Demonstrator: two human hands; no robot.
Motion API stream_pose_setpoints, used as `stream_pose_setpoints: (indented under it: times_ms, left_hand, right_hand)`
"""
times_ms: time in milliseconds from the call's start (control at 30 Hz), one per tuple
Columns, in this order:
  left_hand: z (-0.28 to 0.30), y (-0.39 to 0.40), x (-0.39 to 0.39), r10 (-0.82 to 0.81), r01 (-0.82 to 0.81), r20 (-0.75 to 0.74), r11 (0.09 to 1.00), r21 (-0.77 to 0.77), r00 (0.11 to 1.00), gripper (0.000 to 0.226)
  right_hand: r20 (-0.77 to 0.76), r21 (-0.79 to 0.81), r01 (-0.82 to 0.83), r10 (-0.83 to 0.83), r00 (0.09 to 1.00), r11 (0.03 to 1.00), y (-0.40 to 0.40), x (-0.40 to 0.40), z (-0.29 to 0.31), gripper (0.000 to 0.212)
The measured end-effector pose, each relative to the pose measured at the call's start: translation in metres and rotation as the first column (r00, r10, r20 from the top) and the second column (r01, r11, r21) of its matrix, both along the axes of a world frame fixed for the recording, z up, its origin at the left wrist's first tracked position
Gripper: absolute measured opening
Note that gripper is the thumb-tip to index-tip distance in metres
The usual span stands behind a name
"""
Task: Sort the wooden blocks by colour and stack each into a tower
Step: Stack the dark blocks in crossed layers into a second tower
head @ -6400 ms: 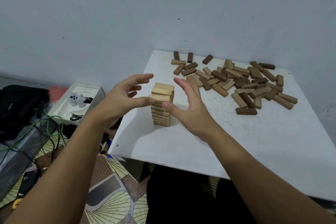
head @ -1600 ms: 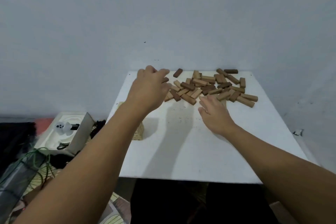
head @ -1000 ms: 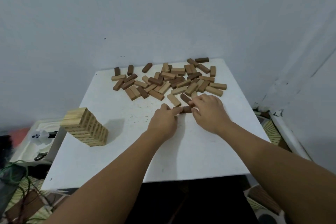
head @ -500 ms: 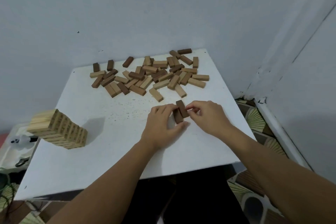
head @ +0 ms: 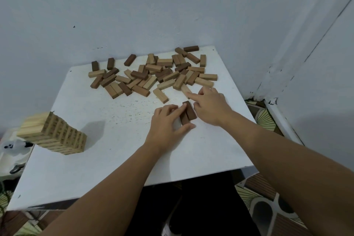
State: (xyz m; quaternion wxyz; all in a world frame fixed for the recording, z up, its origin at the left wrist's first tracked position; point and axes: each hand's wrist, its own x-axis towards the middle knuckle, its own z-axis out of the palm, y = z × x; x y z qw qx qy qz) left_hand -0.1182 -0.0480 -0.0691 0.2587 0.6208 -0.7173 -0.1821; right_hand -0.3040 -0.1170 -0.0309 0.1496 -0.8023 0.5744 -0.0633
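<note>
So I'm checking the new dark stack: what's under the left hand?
Two dark blocks lie side by side on the table, held by the left hand. Anything beneath the palm is hidden.

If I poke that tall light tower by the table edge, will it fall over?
Probably, yes. The pale tower is many layers high on a narrow base, so a push near its top would likely tip it. It stands close to the table edge, so blocks might drop to the floor. The blocks look stiff and loose, so they would likely scatter, not bend.
</note>
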Motion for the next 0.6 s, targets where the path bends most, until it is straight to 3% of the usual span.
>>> stream_pose_setpoints:
  times_ms: [233,433,600]
  left_hand:
    - [0.008,-0.004,-0.005,-0.006,0.008,-0.026,0.998,0.067,1.0,0.066]
    - [0.01,0.01,-0.033,-0.071,0.083,-0.162,0.994,0.069,0.984,0.06]
    - [0.012,0.024,-0.044,-0.125,0.125,-0.014,0.992,0.033,0.992,0.068]
  right_hand:
    - [0.183,-0.133,0.047,-0.022,0.983,0.99,0.034,-0.029,-0.013,0.036]
    - [0.26,-0.088,0.061,-0.036,0.965,0.994,0.069,-0.06,-0.015,0.024]
    - [0.287,0.042,0.001,-0.013,0.958,0.999,0.08,-0.091,-0.007,0.019]
